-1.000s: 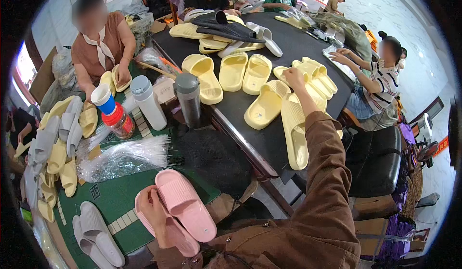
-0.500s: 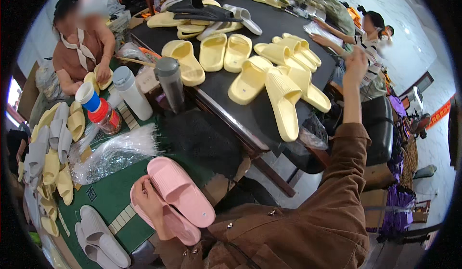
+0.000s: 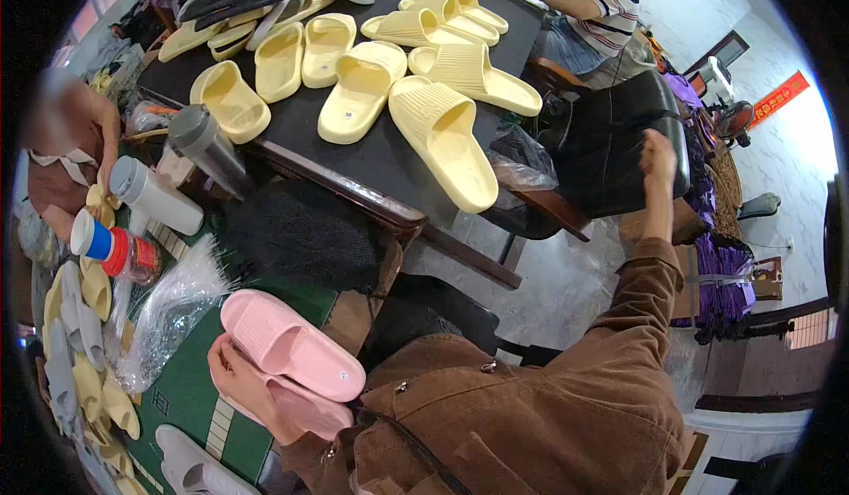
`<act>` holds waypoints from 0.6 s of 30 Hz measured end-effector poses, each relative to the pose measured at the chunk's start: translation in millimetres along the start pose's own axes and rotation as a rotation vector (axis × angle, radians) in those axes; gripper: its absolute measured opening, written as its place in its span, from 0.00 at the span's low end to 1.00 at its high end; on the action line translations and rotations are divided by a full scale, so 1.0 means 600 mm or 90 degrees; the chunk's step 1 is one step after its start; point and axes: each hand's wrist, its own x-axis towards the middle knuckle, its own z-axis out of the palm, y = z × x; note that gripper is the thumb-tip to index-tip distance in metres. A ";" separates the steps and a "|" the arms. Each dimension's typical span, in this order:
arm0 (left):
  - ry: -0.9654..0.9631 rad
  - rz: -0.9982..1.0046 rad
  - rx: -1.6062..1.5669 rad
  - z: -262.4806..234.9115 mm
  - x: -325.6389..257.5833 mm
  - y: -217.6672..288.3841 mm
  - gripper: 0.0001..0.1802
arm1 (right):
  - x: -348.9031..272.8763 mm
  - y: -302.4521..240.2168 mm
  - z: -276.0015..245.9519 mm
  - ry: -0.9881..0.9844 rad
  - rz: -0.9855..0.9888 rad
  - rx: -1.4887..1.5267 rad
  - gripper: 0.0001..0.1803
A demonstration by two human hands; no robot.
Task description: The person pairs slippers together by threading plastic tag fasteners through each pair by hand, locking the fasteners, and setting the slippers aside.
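A pair of pink slide slippers (image 3: 305,358) lies on the green mat at the front left. My left hand (image 3: 243,382) rests on the nearer one, its fingers curled over the strap and closed. Off to the right, my right hand (image 3: 657,159) is raised at the end of a stretched arm, in front of a black chair (image 3: 610,141). Its fingers are closed, and whatever they may hold is too small to make out. Beside the pink pair lies a bundle of clear plastic strands (image 3: 181,305). Grey slippers (image 3: 199,468) sit at the lower left.
Several pale yellow slippers (image 3: 447,141) are spread over a black table (image 3: 305,154), with black and grey ones at its far left. Two tumblers (image 3: 159,196) and a red-lidded jar (image 3: 133,256) stand left. Two people (image 3: 62,150) work nearby; purple bundles (image 3: 721,274) stack at right.
The view has turned rightward, so the tables shift left. My right hand has come down and out to the right. My left hand stays on the pink slipper.
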 end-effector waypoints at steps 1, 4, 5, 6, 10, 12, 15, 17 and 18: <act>-0.001 0.004 0.001 -0.002 -0.001 0.004 0.10 | -0.012 0.031 0.019 0.015 -0.008 -0.130 0.08; -0.015 -0.003 -0.011 -0.007 -0.001 -0.002 0.10 | -0.010 0.137 0.069 -0.093 -0.007 -0.297 0.09; -0.017 -0.002 -0.016 -0.001 0.002 -0.008 0.10 | 0.018 0.186 0.067 -0.103 -0.022 -0.421 0.09; -0.017 -0.004 -0.028 0.000 0.002 -0.013 0.10 | 0.023 0.218 0.094 -0.131 -0.029 -0.479 0.10; -0.033 0.023 0.004 -0.009 0.006 -0.024 0.10 | -0.009 0.289 0.210 -0.188 -0.107 -0.610 0.09; -0.026 0.017 -0.006 -0.010 0.003 -0.019 0.11 | -0.035 0.304 0.240 -0.259 -0.185 -0.689 0.08; -0.025 0.011 -0.015 -0.007 0.002 -0.008 0.11 | -0.027 0.327 0.234 -0.487 -0.218 -0.976 0.11; -0.022 0.001 -0.004 -0.007 0.006 -0.018 0.11 | -0.030 0.329 0.226 -0.529 -0.226 -1.023 0.12; -0.028 0.000 -0.010 -0.009 0.007 -0.032 0.11 | -0.030 0.330 0.215 -0.569 -0.234 -1.073 0.13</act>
